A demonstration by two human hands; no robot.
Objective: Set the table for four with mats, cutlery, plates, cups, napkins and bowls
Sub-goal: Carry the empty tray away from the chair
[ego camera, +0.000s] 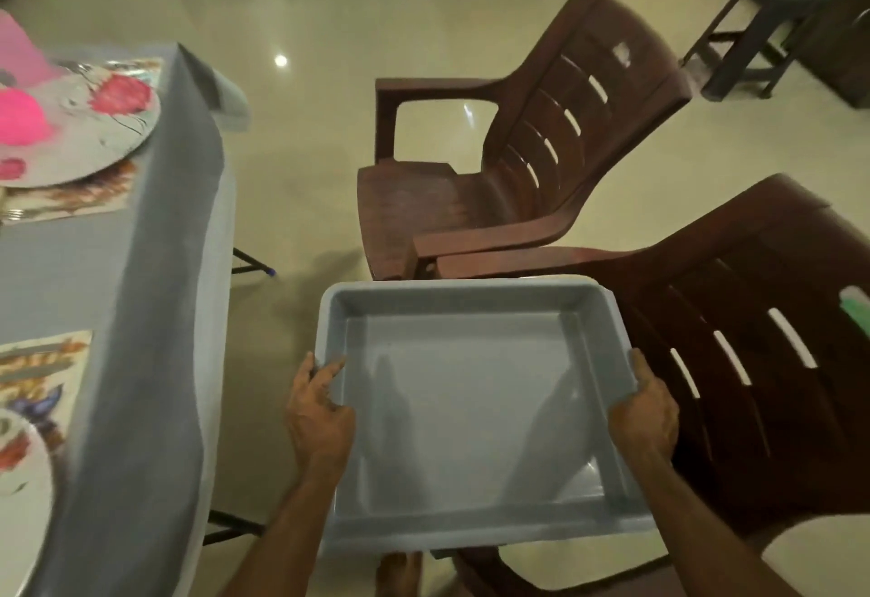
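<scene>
I hold an empty grey plastic tub [471, 413] in front of me, above the floor. My left hand [318, 413] grips its left rim, thumb inside the wall. My right hand [647, 408] grips the right rim. To the left stands the table with a grey cloth [141, 266]. On it lie a flowered plate [89, 125] on a patterned mat [89, 193], with a pink bowl [19, 118] on the plate. A second mat [42, 370] with another plate [19, 478] lies nearer to me.
Two brown plastic armchairs stand to the right: one [518, 158] further off, one [753, 361] right beside the tub. The table's black legs [249, 262] show under the cloth. Dark furniture [777, 31] stands at the far right. Glossy tiled floor [292, 172] lies between table and chairs.
</scene>
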